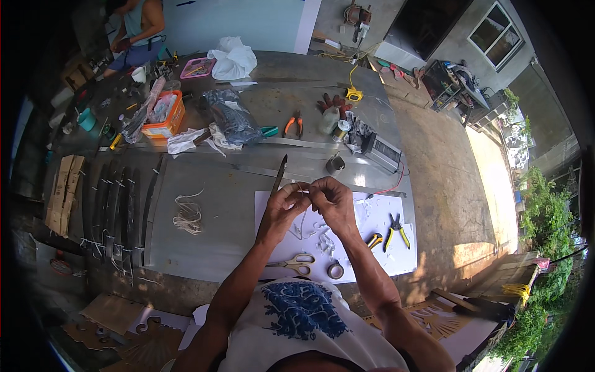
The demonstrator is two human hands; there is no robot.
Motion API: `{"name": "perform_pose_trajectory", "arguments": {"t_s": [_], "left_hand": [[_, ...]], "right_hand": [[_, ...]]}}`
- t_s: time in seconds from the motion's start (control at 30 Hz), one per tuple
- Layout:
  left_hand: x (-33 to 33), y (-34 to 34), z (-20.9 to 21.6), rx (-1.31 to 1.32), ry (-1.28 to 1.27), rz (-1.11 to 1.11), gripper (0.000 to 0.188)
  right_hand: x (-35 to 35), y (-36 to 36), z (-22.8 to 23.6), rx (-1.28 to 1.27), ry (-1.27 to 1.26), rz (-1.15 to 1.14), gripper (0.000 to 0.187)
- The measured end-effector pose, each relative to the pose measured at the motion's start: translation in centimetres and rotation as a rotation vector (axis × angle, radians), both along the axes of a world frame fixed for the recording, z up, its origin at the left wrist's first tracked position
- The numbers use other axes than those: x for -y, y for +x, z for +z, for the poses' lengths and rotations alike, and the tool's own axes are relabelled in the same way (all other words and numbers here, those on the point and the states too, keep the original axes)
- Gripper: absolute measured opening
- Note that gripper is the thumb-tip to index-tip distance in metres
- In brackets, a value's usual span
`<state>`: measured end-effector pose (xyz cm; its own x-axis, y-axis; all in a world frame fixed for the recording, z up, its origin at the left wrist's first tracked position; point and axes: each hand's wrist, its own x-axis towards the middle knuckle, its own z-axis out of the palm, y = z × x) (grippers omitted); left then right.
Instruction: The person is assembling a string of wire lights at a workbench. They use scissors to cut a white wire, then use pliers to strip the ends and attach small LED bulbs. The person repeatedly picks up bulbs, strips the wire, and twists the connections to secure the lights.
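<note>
My left hand (285, 209) is closed around a narrow dark strip (281, 172) that points up and away, its far end tapered. Close beside it, my right hand (331, 201) is pinched, its fingertips almost touching those of the left. A thin pale cord (301, 186) runs at the fingertips of both hands, though its ends are hidden. Beneath the hands lies a white sheet (396, 257) scattered with clear plastic scraps (325, 242). Scissors (299, 264), a roll of dark tape (335, 269), a yellow cutter (374, 240) and yellow-handled wire strippers (396, 232) rest on it.
Left of me lie a coil of white cord (188, 214) and several dark strips (114, 198) with tied white cords. Farther back are an orange basket (166, 127), orange-handled pliers (294, 125) and a grey metal box (381, 153). Another person (139, 28) works at the far left.
</note>
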<state>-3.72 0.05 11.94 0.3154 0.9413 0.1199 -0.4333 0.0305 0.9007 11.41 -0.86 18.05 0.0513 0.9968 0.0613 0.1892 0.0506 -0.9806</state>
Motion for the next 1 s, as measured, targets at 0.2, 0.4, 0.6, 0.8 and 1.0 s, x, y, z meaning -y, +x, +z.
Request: {"name": "perform_pose_trajectory", "arguments": {"t_s": [0.2,0.4,0.6,0.8,1.0], "left_hand": [[0.0,0.0,-0.2,0.021,-0.016,0.059,0.015],[0.0,-1.0,-0.3,0.002,-0.11,0.053,0.017],[-0.1,-1.1,-0.4,-0.061,-0.106,0.018,0.019],[0.0,-0.9,0.2,0.077,-0.216,0.02,0.02],[0.4,-1.0,1.3,0.122,-0.214,-0.038,0.016]], "right_hand": [[0.3,0.8,-1.2,0.072,-0.017,0.008,0.012],[1.1,0.5,0.5,0.367,0.298,0.123,0.018],[1.3,1.0,-0.5,0.527,0.457,0.188,0.009],[1.7,0.5,-0.2,0.507,0.444,0.17,0.01],[1.8,1.1,0.1,0.449,0.356,0.113,0.011]]}}
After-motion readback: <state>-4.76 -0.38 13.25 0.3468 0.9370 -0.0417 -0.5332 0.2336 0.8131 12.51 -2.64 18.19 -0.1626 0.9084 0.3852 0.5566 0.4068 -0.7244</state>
